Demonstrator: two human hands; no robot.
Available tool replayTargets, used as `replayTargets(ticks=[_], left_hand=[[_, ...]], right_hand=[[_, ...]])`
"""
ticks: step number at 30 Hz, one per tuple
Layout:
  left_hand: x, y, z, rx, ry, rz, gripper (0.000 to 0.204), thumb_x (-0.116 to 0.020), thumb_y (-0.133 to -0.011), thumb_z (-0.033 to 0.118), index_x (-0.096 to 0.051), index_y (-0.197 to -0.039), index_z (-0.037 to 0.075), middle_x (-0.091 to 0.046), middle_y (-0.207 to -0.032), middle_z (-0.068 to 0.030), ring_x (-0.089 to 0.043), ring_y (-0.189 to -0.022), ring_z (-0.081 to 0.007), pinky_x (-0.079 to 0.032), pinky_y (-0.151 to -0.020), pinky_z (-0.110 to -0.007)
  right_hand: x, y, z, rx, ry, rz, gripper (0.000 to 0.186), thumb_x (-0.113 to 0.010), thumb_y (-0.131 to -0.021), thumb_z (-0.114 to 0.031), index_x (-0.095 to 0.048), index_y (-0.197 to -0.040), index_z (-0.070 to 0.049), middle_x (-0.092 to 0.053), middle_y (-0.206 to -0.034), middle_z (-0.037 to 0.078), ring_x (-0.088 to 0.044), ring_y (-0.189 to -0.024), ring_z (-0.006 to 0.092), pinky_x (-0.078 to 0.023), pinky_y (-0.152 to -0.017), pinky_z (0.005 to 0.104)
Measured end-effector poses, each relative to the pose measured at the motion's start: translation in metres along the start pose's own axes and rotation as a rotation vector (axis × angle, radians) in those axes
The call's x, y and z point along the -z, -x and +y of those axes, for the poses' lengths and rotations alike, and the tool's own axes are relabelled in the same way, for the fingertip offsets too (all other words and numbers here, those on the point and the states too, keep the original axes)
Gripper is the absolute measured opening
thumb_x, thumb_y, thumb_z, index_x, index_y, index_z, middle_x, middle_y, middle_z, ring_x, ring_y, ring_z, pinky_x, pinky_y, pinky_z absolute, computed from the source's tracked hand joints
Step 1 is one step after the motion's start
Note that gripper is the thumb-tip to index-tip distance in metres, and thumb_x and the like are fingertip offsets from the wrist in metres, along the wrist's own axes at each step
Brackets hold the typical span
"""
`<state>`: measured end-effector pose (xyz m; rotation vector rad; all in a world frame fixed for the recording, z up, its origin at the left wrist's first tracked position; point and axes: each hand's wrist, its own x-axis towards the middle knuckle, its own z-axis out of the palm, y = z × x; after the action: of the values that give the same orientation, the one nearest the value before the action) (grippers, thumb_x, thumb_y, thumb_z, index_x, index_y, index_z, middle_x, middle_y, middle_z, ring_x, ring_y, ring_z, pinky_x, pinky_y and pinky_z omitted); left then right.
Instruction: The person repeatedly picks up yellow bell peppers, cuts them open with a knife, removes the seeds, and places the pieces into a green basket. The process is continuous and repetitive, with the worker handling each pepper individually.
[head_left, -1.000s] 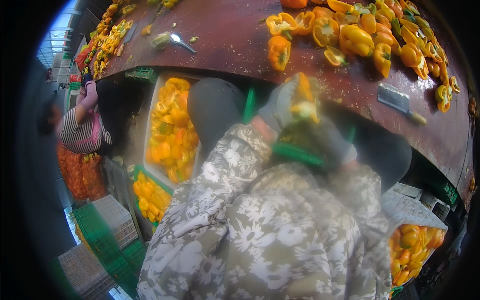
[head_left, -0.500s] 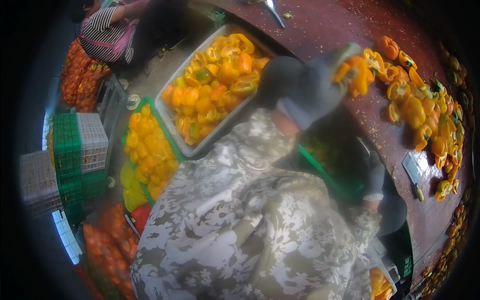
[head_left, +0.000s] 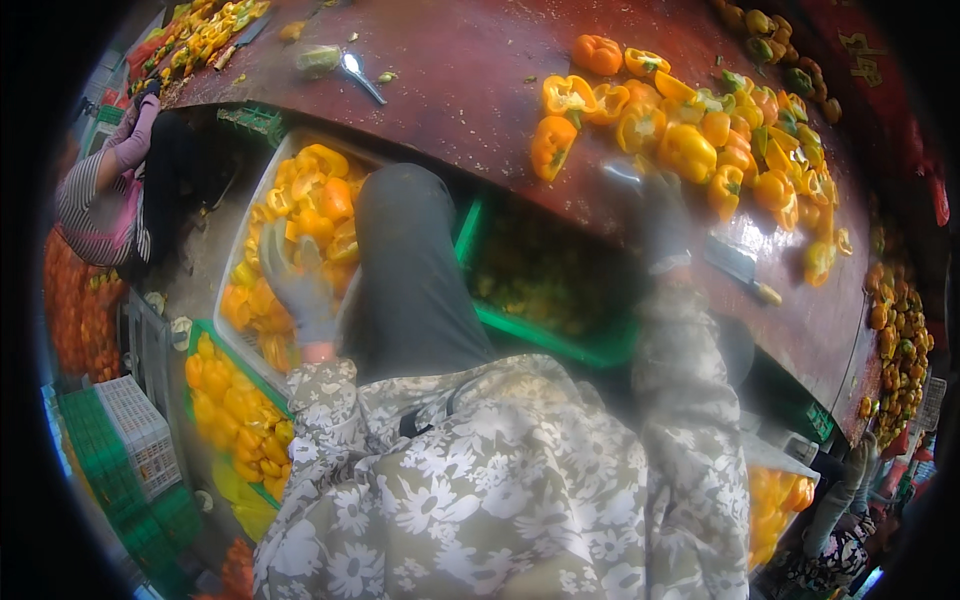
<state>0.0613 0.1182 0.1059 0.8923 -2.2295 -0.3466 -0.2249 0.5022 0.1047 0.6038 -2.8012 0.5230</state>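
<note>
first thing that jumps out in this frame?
The heap of yellow and orange bell peppers on the dark red table, upper right. Below its edge, a white tub of cut peppers where the gloved left hand hovers; the right hand reaches toward the heap.

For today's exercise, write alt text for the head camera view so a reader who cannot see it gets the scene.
A person in a floral top holds a gloved left hand over a white crate of cut yellow peppers, while the gloved right hand reaches toward a pile of peppers on a dark red table.
</note>
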Motion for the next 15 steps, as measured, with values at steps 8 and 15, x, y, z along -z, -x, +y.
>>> replayTargets(ticks=[8,15], left_hand=[[-0.121,0.081,0.232,0.756,1.895,-1.065,0.044,-0.05,-0.106,0.031,-0.048,-0.142,0.006,-0.06,-0.128,-0.0072,-0.061,-0.105,-0.0167,-0.049,-0.094,-0.033],[-0.127,0.08,0.262,1.07,1.857,-1.143,0.042,-0.045,-0.107,0.035,-0.052,-0.136,0.005,-0.063,-0.12,-0.0127,-0.064,-0.105,-0.0235,-0.05,-0.101,-0.041]], right_hand=[[0.019,0.074,-0.059,-0.222,-0.91,-0.161,0.019,-0.063,-0.095,-0.015,-0.061,-0.111,-0.006,-0.062,-0.098,0.008,-0.061,-0.086,0.0192,-0.051,-0.073,0.0325],[0.001,0.118,-0.013,-0.518,-1.219,-0.14,0.026,-0.053,-0.104,-0.024,-0.061,-0.119,-0.005,-0.067,-0.086,0.008,-0.064,-0.066,0.0213,-0.052,-0.058,0.0368]])
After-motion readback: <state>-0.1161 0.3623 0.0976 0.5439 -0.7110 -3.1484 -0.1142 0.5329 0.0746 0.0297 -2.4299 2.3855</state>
